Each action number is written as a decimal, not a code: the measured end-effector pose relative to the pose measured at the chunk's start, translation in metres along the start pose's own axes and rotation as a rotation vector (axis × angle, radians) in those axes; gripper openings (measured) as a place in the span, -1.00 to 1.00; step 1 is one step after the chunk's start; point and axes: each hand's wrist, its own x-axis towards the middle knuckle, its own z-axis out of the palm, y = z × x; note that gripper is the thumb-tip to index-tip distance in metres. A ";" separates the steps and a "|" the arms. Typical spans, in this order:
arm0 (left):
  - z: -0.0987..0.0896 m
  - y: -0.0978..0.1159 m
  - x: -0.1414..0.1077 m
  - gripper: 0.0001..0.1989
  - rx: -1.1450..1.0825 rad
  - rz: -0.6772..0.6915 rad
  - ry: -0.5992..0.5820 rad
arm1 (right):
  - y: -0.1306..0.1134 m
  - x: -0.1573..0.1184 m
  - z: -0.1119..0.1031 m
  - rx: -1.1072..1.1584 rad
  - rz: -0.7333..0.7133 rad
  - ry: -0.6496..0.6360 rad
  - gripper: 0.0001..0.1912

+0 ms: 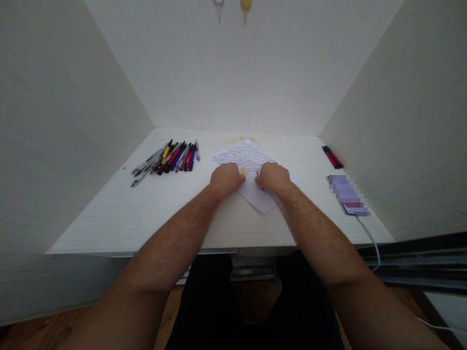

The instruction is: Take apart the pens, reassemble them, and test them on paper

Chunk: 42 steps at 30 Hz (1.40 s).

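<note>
Over a sheet of paper (263, 204) covered in rows of blue and red pen strokes, my two hands face each other, slightly apart. My left hand (226, 179) is closed around a yellow pen (242, 170); only a short yellow end shows beside the thumb. Pinched in my right hand (274, 177) is a thin dark pen part, its dark tip (258, 173) poking out past the fingers. Most of both held things is hidden by the fingers. The paper lies at an angle on the white desk, partly under both hands.
A heap of pens (175, 156) in several colours lies on the left of the white desk (146, 218). Red and black pens (332, 158) lie at the far right. Nearer, a phone (348, 195) has a white cable (372, 238) running off the edge. Walls enclose three sides.
</note>
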 end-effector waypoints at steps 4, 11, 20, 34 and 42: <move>0.000 -0.001 0.001 -0.75 -0.006 0.000 0.000 | -0.003 0.001 0.002 0.010 -0.008 -0.006 -0.64; -0.003 -0.002 0.002 -0.76 -0.011 -0.005 0.003 | -0.004 0.003 0.004 0.061 0.004 -0.041 -0.63; -0.005 -0.001 0.004 -0.79 -0.119 0.047 0.121 | 0.027 0.013 -0.004 0.382 0.052 0.140 -0.77; -0.003 -0.003 0.005 -0.80 -0.134 0.025 0.060 | 0.013 0.008 0.008 0.179 0.032 0.108 -0.73; 0.001 -0.004 0.006 -0.79 -0.144 0.048 0.084 | 0.002 0.006 0.009 0.181 -0.125 0.184 -0.79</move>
